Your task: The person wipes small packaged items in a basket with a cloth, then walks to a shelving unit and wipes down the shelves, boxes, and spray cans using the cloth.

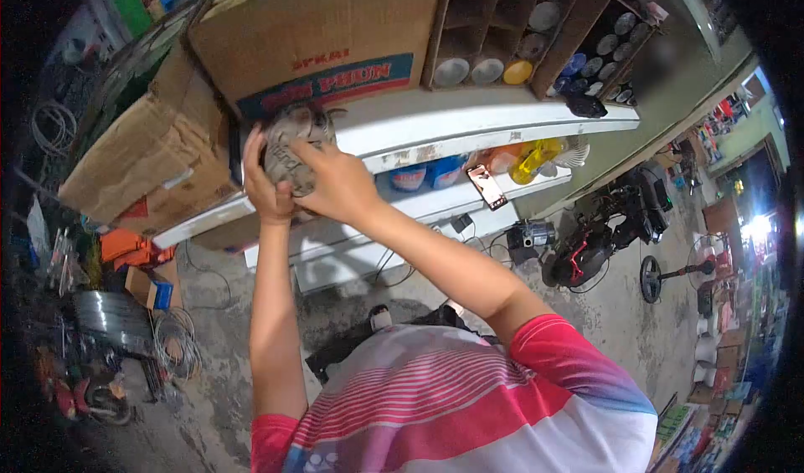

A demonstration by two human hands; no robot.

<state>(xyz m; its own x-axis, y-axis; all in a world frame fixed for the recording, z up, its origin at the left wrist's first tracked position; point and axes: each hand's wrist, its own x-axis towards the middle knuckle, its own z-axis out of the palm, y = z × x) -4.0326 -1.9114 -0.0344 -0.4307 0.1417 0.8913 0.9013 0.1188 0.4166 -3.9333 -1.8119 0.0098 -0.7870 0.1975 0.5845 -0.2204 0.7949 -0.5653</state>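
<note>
Head view: both hands grip one plastic-wrapped bundle [286, 127], held at the left part of the white shelf [381, 125], just before the lower corner of the printed box [314, 42] and beside the torn carton [155, 151]. Left hand [266, 178] cups the near-left side, fingers up along it, thumb low; right hand [342, 182] closes from the right, index finger laid across the front. Contents not identifiable through the wrap; cannot tell whether the underside touches the shelf or hangs free. Handling notes, by judgement: the film is likely slippery and the contents may shift, so the left grip should carry the load while the right steadies. Press with finger pads, not nails, to spare the plastic. Keep the bundle square over the board rather than its front edge, and the knuckles off the carton.
</note>
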